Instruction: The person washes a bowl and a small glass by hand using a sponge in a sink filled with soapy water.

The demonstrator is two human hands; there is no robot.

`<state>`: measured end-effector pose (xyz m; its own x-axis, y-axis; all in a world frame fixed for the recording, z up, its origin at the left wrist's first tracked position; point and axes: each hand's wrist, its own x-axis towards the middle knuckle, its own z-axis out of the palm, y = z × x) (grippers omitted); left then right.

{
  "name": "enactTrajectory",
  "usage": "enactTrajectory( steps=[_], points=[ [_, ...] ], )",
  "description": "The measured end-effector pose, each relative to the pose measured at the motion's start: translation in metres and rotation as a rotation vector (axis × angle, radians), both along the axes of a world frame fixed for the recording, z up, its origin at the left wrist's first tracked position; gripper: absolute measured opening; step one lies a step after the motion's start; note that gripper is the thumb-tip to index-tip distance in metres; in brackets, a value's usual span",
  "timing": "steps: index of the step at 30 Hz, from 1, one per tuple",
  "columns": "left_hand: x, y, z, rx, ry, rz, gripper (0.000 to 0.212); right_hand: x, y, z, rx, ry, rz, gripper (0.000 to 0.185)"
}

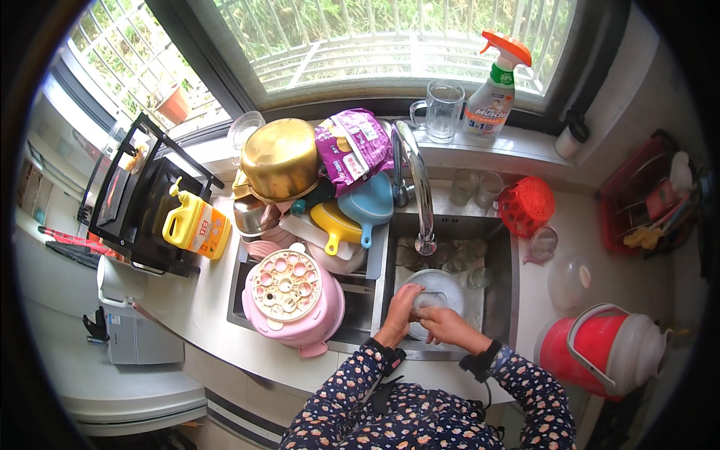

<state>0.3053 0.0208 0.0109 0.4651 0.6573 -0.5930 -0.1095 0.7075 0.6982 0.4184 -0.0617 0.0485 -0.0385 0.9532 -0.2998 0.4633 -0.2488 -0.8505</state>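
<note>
Both hands are over the right sink basin [500, 292]. My left hand [400, 311] grips a clear drinking glass [430, 301] from the left. On its lower right side, my right hand [447, 326] touches the same glass; some of its fingers are hidden. Beneath the hands sits a round, light-coloured bowl [436, 278], partly covered by them. Several glasses [478, 277] stand or lie at the back of the basin. The chrome faucet [426, 244] arches over them.
Left of the hands, a pink appliance [304, 329] rests across the left basin beside piled cookware, including a gold-coloured pot [279, 159]. To the right are a red plastic basket [527, 207] and a red thermos jug [585, 349]. A spray bottle [491, 107] stands on the sill.
</note>
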Motion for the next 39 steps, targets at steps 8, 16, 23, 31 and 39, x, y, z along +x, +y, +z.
enactTrajectory(
  steps=[8, 16, 23, 31, 39],
  points=[
    [-0.005, 0.006, -0.001, 0.041, -0.016, 0.010, 0.019, 0.003, -0.004, 0.005, 0.051, -0.081, 0.127, 0.031],
    [-0.003, 0.008, 0.001, -0.091, 0.079, -0.131, 0.028, 0.012, -0.009, -0.025, 0.368, -0.573, 0.228, 0.022],
    [-0.009, -0.001, -0.001, -0.042, -0.047, 0.005, 0.026, 0.004, 0.009, 0.010, -0.404, 0.630, -0.138, 0.047],
    [-0.012, 0.005, -0.001, -0.076, 0.113, -0.192, 0.024, 0.009, -0.011, -0.017, 0.196, -0.706, 0.357, 0.040],
    [-0.014, -0.001, 0.010, -0.062, -0.005, -0.038, 0.023, 0.004, 0.010, 0.010, -0.294, 0.397, -0.032, 0.059]
  ],
)
